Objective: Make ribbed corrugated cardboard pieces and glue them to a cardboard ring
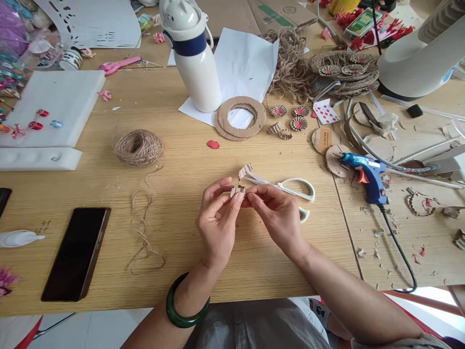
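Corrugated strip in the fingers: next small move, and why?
Probably curl the strip's loose end inward with the right hand, the left hand steadying the pinched part. Both hands' fingertips meet at the strip, its far end stands up free, ridged rosettes lie nearby as a likely model, and the scissors lie unheld.

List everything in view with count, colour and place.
Corrugated strip: one, brown, at fingertips
Near scissors: one, white, beyond right hand
Twine ball: one, tan, left
Phone: one, black, near left
Bottle: one, white and navy, far centre
Cardboard rings: two, brown, before bottle
Loose rosettes: three, brown and red, beside rings
Glue gun: one, blue, right
Fibre heap: one, brown, right of bottle
Slabs: two, white, left
Far scissors: one, pink, far left
Scraps: many, mixed, right
Bangle: one, green, left wrist
Left hand: one, pinching strip
Right hand: one, pinching strip
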`<state>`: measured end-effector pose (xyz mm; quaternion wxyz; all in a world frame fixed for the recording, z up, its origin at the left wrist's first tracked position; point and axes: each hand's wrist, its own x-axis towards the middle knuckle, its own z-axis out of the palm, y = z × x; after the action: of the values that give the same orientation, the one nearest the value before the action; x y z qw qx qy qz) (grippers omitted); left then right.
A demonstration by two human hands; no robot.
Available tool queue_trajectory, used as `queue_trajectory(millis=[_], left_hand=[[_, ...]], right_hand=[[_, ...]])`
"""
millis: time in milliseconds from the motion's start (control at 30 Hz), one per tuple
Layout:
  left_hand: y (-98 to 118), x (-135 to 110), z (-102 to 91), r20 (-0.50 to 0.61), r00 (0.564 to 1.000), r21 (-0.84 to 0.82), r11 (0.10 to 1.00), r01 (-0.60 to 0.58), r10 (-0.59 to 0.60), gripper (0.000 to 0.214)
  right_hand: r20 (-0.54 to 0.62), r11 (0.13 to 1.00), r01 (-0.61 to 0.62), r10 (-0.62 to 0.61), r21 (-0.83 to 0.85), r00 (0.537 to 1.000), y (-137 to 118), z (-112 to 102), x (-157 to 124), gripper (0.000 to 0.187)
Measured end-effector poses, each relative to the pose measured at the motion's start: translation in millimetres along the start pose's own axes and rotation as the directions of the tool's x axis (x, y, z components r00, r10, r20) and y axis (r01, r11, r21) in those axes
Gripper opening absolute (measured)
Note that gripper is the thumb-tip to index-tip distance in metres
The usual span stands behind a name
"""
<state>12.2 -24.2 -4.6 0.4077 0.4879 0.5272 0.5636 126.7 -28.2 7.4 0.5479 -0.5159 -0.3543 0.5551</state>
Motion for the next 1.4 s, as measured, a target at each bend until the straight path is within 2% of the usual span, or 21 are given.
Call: queue_trajectory(millis=[200, 333, 500, 567, 633, 700, 833, 1100, 1400], left_hand=[[0.5, -1.5, -1.9, 0.007, 1.000, 0.062, 0.998, -0.020, 0.019, 0.009], [0.5, -2.5, -4.4, 0.024, 0.995, 0.138, 0.985, -0.103, 0.100, 0.006], [-1.2, -2.0, -6.3, 0.053, 0.970, 0.235, 0.941, -0.243, 0.238, 0.005], [-2.7, -2.2, -5.8, 0.053, 0.966, 0.232, 0.938, -0.259, 0.253, 0.005], [-4.4, -2.7, -4.4, 0.046, 0.981, 0.178, 0.965, -0.194, 0.189, 0.005], [-5.8, -3.0, -2.3, 0.039, 0.996, 0.065, 0.995, -0.078, 0.075, 0.006], [-6.4, -2.1, 1.0, 0.046, 0.992, -0.136, 0.983, 0.120, -0.115, 0.007], [-6.0, 0.4, 0.9, 0.068, 0.971, -0.255, 0.937, 0.238, -0.228, 0.007], [-2.5, 5.3, 0.0, 0.100, 0.942, -0.308, 0.891, 0.334, -0.319, 0.013]], right_hand=[[0.014, 0.998, -0.047, 0.047, 0.031, 0.999, 0.9, -1.0, 1.9, 0.025], [0.004, 0.999, -0.046, 0.046, 0.015, 0.999, 1.5, -0.3, 1.4, 0.023], [-0.039, 0.989, 0.036, -0.042, -0.147, 0.998, 4.2, 0.6, 0.4, 0.015], [-0.053, 0.974, 0.071, -0.085, -0.216, 0.995, 5.4, 0.5, 0.9, 0.010], [-0.049, 0.977, 0.070, -0.081, -0.204, 0.995, 5.9, 0.2, 2.2, 0.009], [-0.022, 0.993, 0.028, -0.031, -0.116, 0.999, 5.5, 0.0, 4.1, 0.013], [0.028, 0.999, -0.052, 0.052, 0.014, 0.998, 3.7, -0.5, 7.0, 0.022], [0.103, 0.996, -0.070, 0.064, 0.050, 0.993, 0.4, -2.9, 7.4, 0.029], [0.094, 0.983, -0.137, 0.126, 0.119, 0.988, 0.0, -2.5, 9.2, 0.030]])
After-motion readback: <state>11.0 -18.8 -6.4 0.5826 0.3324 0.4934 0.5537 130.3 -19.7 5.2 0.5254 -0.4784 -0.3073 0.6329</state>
